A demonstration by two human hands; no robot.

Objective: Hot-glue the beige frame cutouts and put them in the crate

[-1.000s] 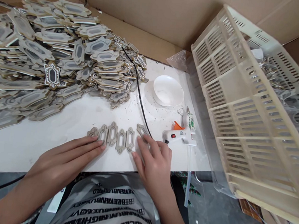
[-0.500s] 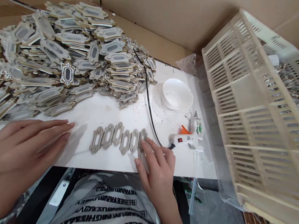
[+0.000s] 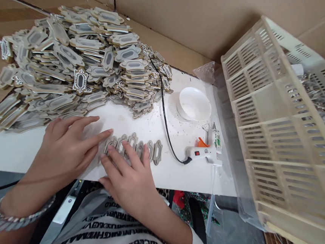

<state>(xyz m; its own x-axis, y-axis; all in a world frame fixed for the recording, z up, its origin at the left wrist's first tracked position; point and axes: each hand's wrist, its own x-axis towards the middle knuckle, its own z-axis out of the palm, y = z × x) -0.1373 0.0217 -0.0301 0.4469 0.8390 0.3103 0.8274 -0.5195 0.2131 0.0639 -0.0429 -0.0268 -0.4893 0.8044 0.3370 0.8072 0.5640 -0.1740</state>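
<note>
Loosely spread, empty left hand and right hand over white tabletop, cardboard wall behind.

Your right hand has left the far-right piece and swung left, its fingers now spread across the left and middle of the row of small frames; that end frame, skewed and apart a second ago, now stands in line, free of your fingertips; your left hand, away left half a second ago, has come back beside the row's left end, fingers fanned; your bracelet now shows fully.
</note>
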